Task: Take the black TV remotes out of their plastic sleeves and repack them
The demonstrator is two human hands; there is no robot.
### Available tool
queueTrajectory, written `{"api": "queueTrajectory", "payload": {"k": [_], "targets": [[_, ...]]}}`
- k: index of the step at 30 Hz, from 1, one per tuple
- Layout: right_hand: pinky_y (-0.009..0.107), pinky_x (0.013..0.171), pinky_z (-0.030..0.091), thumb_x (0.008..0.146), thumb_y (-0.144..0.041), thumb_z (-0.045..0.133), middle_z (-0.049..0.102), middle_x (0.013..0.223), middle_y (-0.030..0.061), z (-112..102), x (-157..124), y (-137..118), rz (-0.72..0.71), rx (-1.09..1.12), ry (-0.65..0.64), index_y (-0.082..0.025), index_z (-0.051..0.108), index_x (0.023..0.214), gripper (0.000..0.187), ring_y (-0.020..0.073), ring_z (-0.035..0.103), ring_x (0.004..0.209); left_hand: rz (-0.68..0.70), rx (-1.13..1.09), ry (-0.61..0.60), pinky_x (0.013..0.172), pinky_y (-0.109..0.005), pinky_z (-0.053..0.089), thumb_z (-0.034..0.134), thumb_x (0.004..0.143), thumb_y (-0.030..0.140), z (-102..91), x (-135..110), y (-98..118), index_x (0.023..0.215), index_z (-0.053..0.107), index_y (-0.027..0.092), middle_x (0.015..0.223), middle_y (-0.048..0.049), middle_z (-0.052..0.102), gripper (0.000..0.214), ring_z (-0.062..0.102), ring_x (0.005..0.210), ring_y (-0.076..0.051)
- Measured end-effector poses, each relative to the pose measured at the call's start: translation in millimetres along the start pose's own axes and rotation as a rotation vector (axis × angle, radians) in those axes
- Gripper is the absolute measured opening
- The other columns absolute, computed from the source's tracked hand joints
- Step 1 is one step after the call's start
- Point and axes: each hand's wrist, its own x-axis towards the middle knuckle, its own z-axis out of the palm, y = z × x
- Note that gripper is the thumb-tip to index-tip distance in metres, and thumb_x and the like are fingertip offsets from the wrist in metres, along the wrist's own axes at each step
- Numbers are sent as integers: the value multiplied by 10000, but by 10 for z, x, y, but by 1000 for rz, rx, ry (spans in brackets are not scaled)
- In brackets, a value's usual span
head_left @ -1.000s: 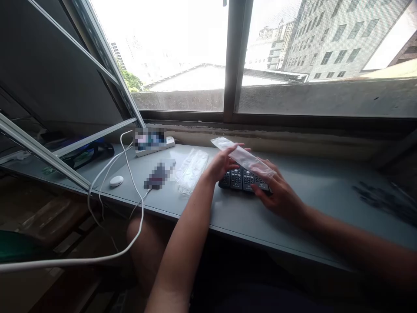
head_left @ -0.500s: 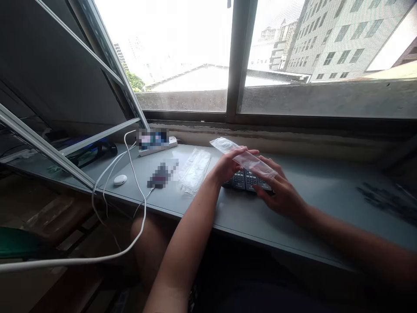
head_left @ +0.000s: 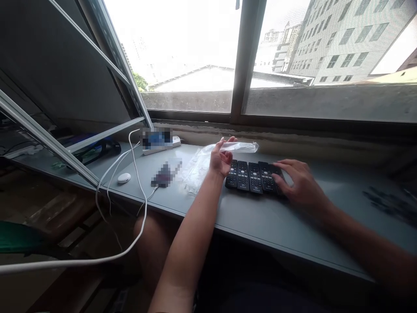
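My left hand (head_left: 222, 161) is closed around a clear plastic bag (head_left: 243, 147), which sticks out to the right, long and narrow, above the desk. Below and to the right of it, several black remote controls (head_left: 256, 177) lie side by side in a row. My right hand (head_left: 298, 180) rests at the right end of this row, thumb and fingers closed about the rightmost remote control (head_left: 279, 182), which they partly cover. A pile of clear plastic bags (head_left: 196, 171) lies flat on the desk, left of my left hand and partly behind it.
A phone-like pixelated device (head_left: 164, 174) with a white cable (head_left: 142, 204) lies at left, near a round white object (head_left: 124, 178). A white power strip (head_left: 176, 141) is by the wall. Blurred dark items (head_left: 389, 202) lie far right. A metal frame (head_left: 107, 128) slants at left.
My right hand has let go of the plastic bag and moved right, onto the end of the remote row. My left hand has turned, keeping the bag, which now points right. The remotes are uncovered.
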Motion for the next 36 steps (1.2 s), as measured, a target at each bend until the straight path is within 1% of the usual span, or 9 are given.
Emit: {"api": "queueTrajectory", "payload": {"k": [4,7,15,22,26,29,32,34,36], "targets": [[699,1196,516,1123,-546,473,669,1509,234,251,-128,279,202,-90,-144,-158,662,1577,626,465,614,1418,9,26,-4,625,-142,613,690,1077,423,-5,-13,6,1259,771,184,1482,-116,758,312,757,1282,-222],[672,1230,513,1122,-553,458,658,1547,235,333,-179,393,231,-106,-173,-151,601,1642,673,453,611,1459,11,27,-17,647,-160,632,664,1101,438,23,-48,18,1297,732,196,1526,-119,727,319,741,1328,-237],[578,1210,552,1104,-508,489,628,1605,272,165,-100,489,276,-118,-187,-82,529,1674,713,424,634,1483,-55,-54,-141,686,-192,652,646,1125,405,79,-99,26,1342,659,232,1548,-110,690,277,691,1428,-269],[547,941,648,955,-560,693,796,1327,227,49,-11,474,476,-36,-232,-111,544,1679,864,419,801,1078,-51,-28,-136,775,-203,676,724,1074,344,59,-65,-7,1364,688,219,1512,-121,708,318,682,1436,-265],[504,846,650,935,-583,711,841,1216,210,-20,43,390,569,18,-287,-124,716,1507,734,415,811,1013,-44,-29,-84,819,-144,655,708,1079,282,72,-55,-19,1414,700,227,1504,-95,729,340,712,1383,-206],[538,892,644,962,-541,678,831,1224,225,-90,87,268,560,42,-204,-139,795,1330,558,427,796,1047,-42,-71,-41,802,-117,647,712,1075,249,93,-64,-18,1433,712,233,1502,-79,737,358,755,1298,-174],[474,735,660,960,-569,751,834,1090,173,-165,128,105,703,285,-153,-192,758,1292,502,350,796,842,-57,-146,-9,764,-121,659,724,1070,220,119,-84,-8,1416,726,227,1487,-89,743,347,800,1197,-166],[393,652,648,988,-547,780,829,1013,113,-196,149,2,814,656,-161,-236,698,1321,462,281,782,748,-73,-210,-3,744,-133,670,702,1081,194,130,-94,-3,1393,731,207,1486,-105,741,313,817,1155,-168],[321,590,619,975,-440,826,812,1009,90,-206,161,-70,881,963,-117,-239,702,1187,317,226,741,723,-78,-247,-9,739,-152,684,668,1101,184,131,-94,-3,1382,732,197,1493,-113,734,289,823,1151,-178]]}}
